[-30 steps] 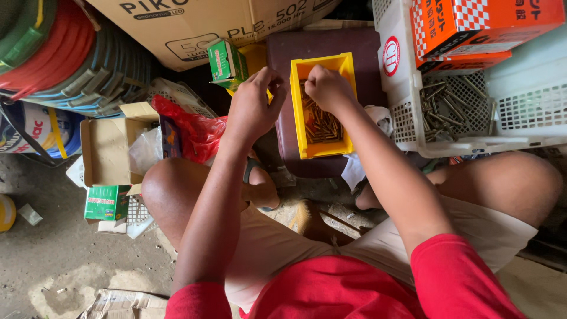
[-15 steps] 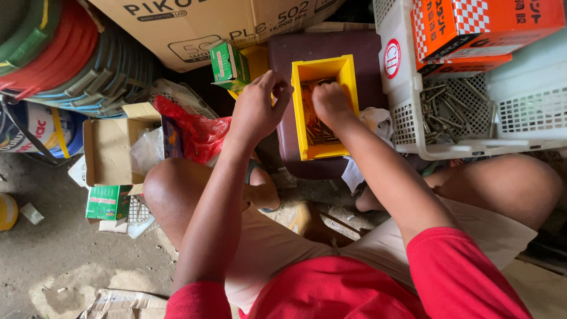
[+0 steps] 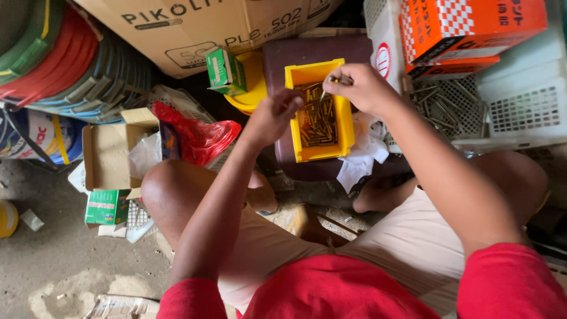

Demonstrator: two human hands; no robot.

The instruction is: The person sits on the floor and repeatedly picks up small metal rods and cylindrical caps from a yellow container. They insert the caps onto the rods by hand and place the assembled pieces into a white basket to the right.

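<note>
Two hands over a yellow bin of brass-coloured screws, seated person, bin on a dark maroon stool.

The yellow bin (image 3: 348, 127) stands with its long axis running away from the person, open top up, on the maroon stool (image 3: 307, 53) between the knees. The screws (image 3: 319, 121) inside lie mostly lengthwise along the bin, some crossed. The right hand (image 3: 363, 88) hovers over the bin's far end, fingertips pinched on a few screws (image 3: 333, 80) whose shafts lie roughly across the bin, one tip pointing down-left. The left hand (image 3: 273, 115) sits at the bin's left wall, fingers curled in; whether it holds anything, cannot tell. A white crate (image 3: 514, 112) with grey nails lies to the right, an orange box (image 3: 466, 26) on it; a red bag (image 3: 198, 136) and an open carton (image 3: 106, 153) to the left.
</note>
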